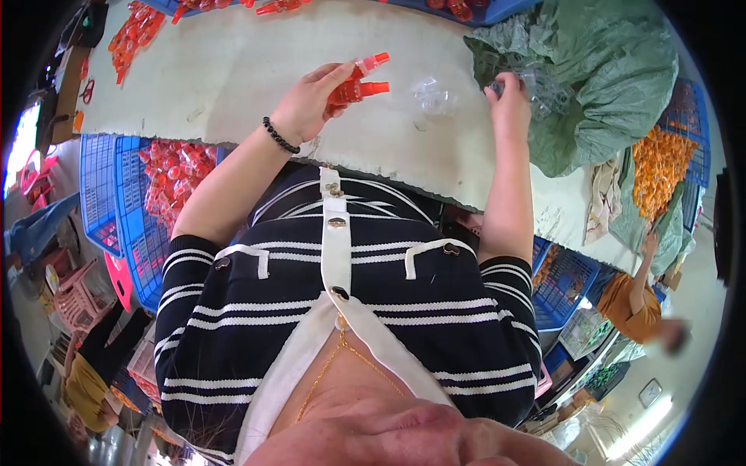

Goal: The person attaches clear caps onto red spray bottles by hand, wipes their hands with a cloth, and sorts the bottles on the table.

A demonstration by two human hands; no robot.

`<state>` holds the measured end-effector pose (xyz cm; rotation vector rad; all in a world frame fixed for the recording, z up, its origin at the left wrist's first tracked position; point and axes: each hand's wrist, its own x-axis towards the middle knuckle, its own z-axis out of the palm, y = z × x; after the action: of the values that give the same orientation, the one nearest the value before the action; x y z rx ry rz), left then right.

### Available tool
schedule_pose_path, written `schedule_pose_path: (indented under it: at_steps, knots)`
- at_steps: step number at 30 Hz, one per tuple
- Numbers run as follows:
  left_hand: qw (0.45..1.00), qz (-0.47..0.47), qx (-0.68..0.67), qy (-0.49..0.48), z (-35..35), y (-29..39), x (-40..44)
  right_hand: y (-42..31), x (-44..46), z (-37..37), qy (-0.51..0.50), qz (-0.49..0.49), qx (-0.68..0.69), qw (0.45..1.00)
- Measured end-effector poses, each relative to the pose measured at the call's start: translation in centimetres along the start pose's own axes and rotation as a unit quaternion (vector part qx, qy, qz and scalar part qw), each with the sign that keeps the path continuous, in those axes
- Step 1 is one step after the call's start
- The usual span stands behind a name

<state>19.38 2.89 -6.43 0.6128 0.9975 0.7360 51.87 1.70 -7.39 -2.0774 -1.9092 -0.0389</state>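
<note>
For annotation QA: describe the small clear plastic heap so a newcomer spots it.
On the pale worktop, find the crinkled green plastic sack. Between it and the left hand, holding red plastic bottles, lies a small heap of clear plastic pieces. Unlike the larger clear batch on the sack, it sits directly on the worktop.

No readable text or labels anywhere.

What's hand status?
Left hand holds small red plastic bottles. Right hand at clear plastic pieces on crumpled green sheet, grip unclear. Loose clear pile between hands.
</note>
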Motion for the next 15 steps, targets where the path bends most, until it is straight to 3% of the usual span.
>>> schedule_pose_path:
  at_steps: [4, 6, 7, 9, 15]
  knots:
    - [0.999, 0.002, 0.039, 0.018, -0.4, 0.1, 0.1, -3.9, -0.8, -1.1, 0.018, 0.09, 0.181, 0.979]
    - [0.998, -0.001, 0.061, 0.024, -0.4, 0.3, -0.2, -7.7, -1.6, -1.7, -0.007, 0.038, 0.435, 0.9]
    - [0.998, -0.003, 0.066, 0.014, -0.2, 0.6, -0.4, -9.1, -1.8, -1.3, -0.008, 0.037, 0.438, 0.898]
    - [0.997, -0.009, 0.072, -0.009, 0.4, 1.0, -0.6, -11.3, -2.3, -0.7, -0.078, -0.104, 0.488, 0.863]
    - [0.996, -0.002, 0.079, 0.029, 0.9, 1.3, -1.1, -14.6, -2.4, -0.7, -0.162, -0.12, 0.537, 0.819]
